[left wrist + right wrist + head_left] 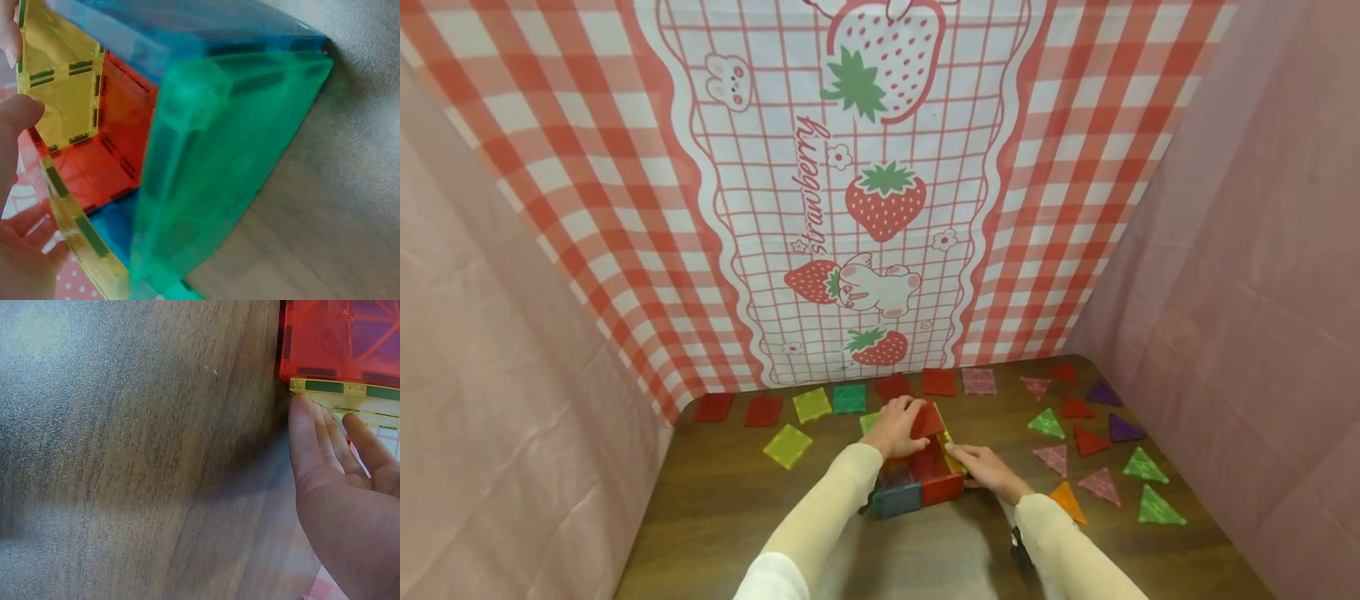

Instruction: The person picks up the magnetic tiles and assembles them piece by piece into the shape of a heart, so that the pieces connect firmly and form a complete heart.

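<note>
While the left hand (pixel 895 427) pinched a red triangle tile (pixel 927 421) and leaned it over the open box (pixel 917 479) of colored tiles, probably as a roof piece, the right hand (pixel 985 468) pressed flat, straight fingers against the box's yellow wall (pixel 350 394), likely to keep it from tipping. This box sat near the middle of the table (pixel 715 508), closer to its front edge.

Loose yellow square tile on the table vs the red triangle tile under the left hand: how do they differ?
Shape and colour: the translucent yellow square tile has four sides; the translucent red triangle tile has three. Pose: the yellow square lies flat on the wooden table; the red triangle tilts atop the tile box. Contact: the yellow square is untouched; the left hand holds the red triangle. Both look like see-through plastic.
</note>
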